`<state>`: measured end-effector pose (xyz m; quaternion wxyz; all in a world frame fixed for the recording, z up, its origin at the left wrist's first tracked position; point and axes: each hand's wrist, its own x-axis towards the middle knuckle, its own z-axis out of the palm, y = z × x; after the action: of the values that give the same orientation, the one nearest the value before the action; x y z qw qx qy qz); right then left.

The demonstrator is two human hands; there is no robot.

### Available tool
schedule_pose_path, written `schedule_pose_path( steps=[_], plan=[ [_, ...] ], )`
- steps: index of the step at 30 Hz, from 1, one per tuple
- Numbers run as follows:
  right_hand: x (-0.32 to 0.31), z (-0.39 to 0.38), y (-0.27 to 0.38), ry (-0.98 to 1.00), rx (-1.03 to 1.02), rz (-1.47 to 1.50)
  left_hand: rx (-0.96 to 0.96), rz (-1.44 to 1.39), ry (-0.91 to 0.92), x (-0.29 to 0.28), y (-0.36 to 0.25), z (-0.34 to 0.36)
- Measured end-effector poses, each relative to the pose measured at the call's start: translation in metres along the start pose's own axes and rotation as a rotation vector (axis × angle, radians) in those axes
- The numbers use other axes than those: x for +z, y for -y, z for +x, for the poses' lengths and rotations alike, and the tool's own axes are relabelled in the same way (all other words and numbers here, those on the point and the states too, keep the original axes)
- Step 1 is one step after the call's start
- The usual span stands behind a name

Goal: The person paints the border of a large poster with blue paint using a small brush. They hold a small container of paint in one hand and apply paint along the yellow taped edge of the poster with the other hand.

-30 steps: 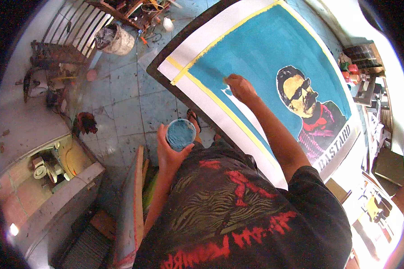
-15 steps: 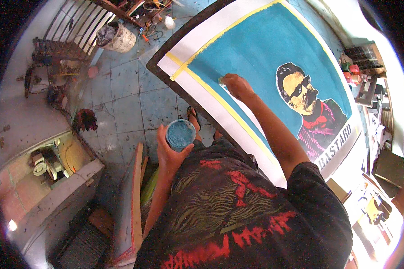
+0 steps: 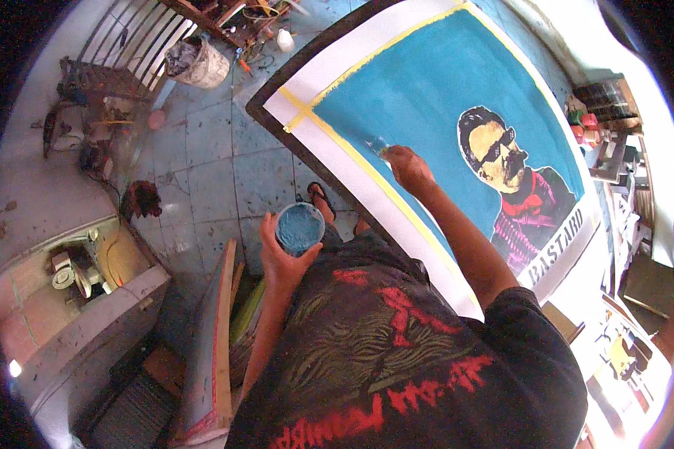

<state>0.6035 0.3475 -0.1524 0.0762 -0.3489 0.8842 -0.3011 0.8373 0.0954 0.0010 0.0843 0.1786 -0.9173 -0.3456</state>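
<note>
My left hand is wrapped round a clear round tub of blue paint, held in front of my body. My right hand is closed on a paintbrush. Its tip is blurred against the blue background of a large poster-like painting, close to the left border, and most of its handle is hidden in my fingers. Yellow masking tape edges the blue area, with white margin outside it. On the painting's right side is a portrait figure in sunglasses and red scarf, above dark lettering.
The painting rests on a dark-edged board. A stained bucket stands on the blue tiled floor at far left. Framed panels lean beside a low sink-like basin at left. Shelves with items line the right.
My right hand has moved toward me and slightly right along the taped border with the brush. Blue now covers more of the white strip there. My left hand stays round the tub.
</note>
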Motion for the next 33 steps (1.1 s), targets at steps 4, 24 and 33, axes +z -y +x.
schedule_pose_path(
  steps=[4, 24, 33],
  plan=[
    [-0.016, 0.027, 0.007, 0.025, 0.066, -0.007, 0.005, -0.059, 0.0, 0.0, 0.011, 0.001],
    [-0.014, 0.093, 0.033, 0.069, 0.13, -0.007, 0.019, -0.12, 0.014, -0.015, 0.057, 0.036],
    [-0.011, 0.022, 0.035, 0.174, 0.186, -0.103, -0.06, -0.272, 0.06, -0.027, 0.062, 0.049]
  ],
)
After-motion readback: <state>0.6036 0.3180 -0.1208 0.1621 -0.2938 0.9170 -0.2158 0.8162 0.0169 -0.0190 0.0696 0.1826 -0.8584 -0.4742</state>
